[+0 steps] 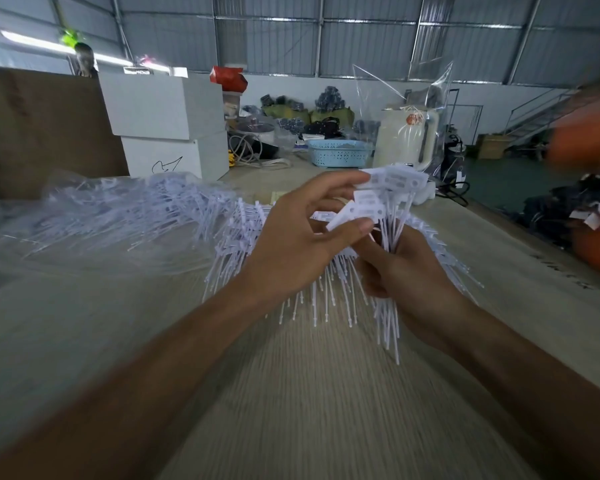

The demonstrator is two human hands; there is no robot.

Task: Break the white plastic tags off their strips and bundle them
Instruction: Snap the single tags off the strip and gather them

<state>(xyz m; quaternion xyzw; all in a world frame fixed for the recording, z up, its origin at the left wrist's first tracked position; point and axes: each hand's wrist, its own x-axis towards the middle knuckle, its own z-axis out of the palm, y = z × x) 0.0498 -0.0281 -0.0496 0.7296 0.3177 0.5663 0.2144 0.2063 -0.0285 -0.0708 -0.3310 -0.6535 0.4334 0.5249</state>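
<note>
Warehouse interior, corrugated metal walls and roof behind; pale wood-grain surface point(291, 393) in front. Right hand point(409, 271) held above the surface, fingers curled round the stems of a bundle of white plastic tags point(392, 188); flat tag heads fan out above the fist, thin tails hang below it. Left hand point(302, 237) just beside the right, touching it; thumb and forefinger pinch one tag head at the near edge of the bundle. Under both hands, a pile of tag strips point(236, 237) lies on the surface. Further left, more tags inside a clear plastic bag point(101, 216). At the far end: two stacked white boxes point(167, 126), a blue basket point(340, 152), a cream kettle point(407, 136).
</note>
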